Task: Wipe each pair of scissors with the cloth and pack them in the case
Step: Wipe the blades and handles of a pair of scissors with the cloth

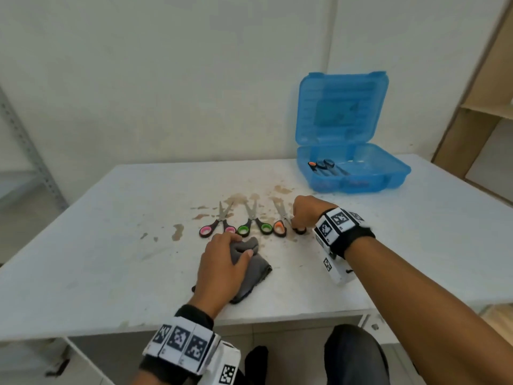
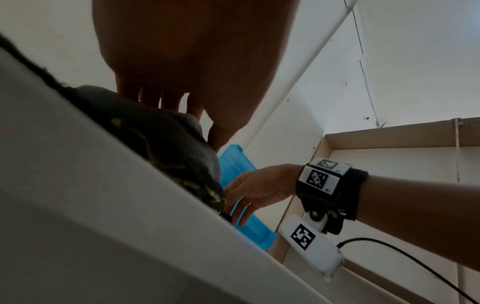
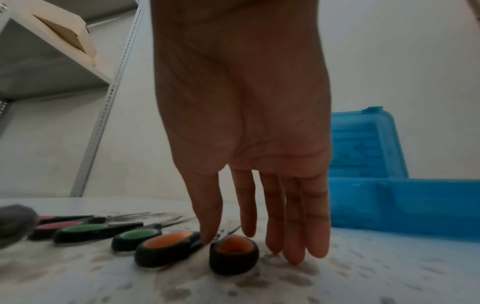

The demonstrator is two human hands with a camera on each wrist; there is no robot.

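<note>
Three dirty pairs of scissors lie in a row on the white table point(image 1: 111, 245): pink-handled point(image 1: 222, 218), green-handled point(image 1: 251, 215) and orange-handled point(image 1: 279, 228). My right hand point(image 1: 297, 226) reaches down over the orange pair point(image 3: 166, 246) with straight fingers, and its thumb touches the shank between the two handles. My left hand point(image 1: 241, 245) grips the bunched end of a grey cloth point(image 1: 252, 270) lying in front of the row. The open blue case point(image 1: 355, 184) stands at the back right and holds a pair of scissors point(image 1: 323, 166).
Brown stains point(image 1: 177, 232) spot the table around the scissors. A metal shelf frame point(image 1: 27, 151) stands left of the table and wooden shelving point(image 1: 472, 112) at the right. The table's front edge point(image 1: 249, 320) is just above my knees.
</note>
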